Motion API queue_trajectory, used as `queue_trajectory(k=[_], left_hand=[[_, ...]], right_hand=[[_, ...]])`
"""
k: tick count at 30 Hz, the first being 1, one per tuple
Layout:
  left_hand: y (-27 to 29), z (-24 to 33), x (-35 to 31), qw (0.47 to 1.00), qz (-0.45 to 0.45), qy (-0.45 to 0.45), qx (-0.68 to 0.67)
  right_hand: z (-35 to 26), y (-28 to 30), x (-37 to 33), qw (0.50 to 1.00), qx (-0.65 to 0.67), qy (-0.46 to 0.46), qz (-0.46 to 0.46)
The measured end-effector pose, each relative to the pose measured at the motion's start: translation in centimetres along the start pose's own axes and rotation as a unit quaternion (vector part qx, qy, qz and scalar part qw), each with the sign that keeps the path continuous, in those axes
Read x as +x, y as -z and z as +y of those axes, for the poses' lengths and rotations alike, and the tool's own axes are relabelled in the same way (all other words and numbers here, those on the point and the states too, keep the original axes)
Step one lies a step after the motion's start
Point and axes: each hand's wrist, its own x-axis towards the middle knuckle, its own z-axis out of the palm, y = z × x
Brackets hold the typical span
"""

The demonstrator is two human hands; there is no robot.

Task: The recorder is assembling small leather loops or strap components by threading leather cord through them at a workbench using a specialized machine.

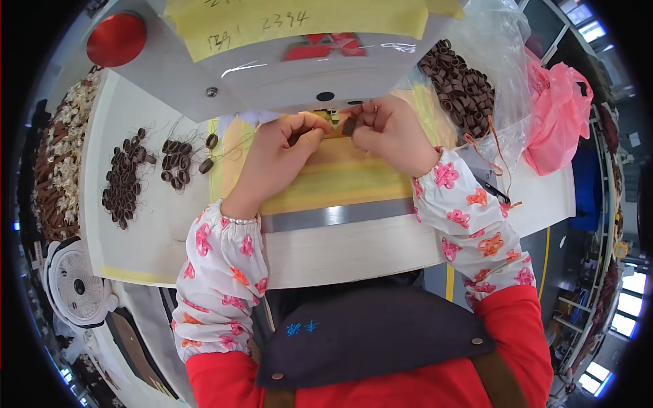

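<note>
Both hands meet under a white machine head [272,75], close to its small metal working parts [331,117]. My right hand [398,136] pinches a small dark brown strap loop [349,127] between thumb and fingers. Just to its left, the fingers of my left hand [289,146] are closed together at the working parts; what they hold, if anything, is hidden. Beneath the hands lies a machine bed covered in yellow tape [313,177], with a bare metal strip [337,215] along its near edge.
Many brown loops [459,92] fill a clear plastic bag at the right, beside a pink bag [561,115]. Left of the machine sit clusters of loops [126,180] with loose threads. A black-handled tool [493,191] lies near my right sleeve. A white fan [78,285] stands lower left.
</note>
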Motion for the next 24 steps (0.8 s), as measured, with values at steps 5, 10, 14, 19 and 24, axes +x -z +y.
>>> queue_trajectory(k=[5, 10, 14, 19, 24], left_hand=[[-0.2, 0.6, 0.1, 0.999, -0.014, 0.010, 0.034], [-0.9, 1.0, 0.1, 0.994, -0.038, 0.004, 0.107], [-0.3, 0.4, 0.2, 0.991, -0.057, -0.015, 0.122], [-0.3, 0.2, 0.0, 0.995, -0.055, 0.010, 0.079], [-0.6, 0.1, 0.0, 0.994, -0.019, -0.014, 0.109]], right_hand=[[1.6, -1.5, -0.7, 0.986, -0.092, 0.139, 0.027], [1.8, -2.1, -1.1, 0.893, -0.324, 0.308, 0.047], [1.2, -2.3, -1.4, 0.856, -0.396, 0.329, 0.043], [0.9, -2.0, -1.8, 0.847, -0.406, 0.344, 0.026], [1.9, -1.7, -1.0, 0.910, -0.301, 0.283, 0.040]])
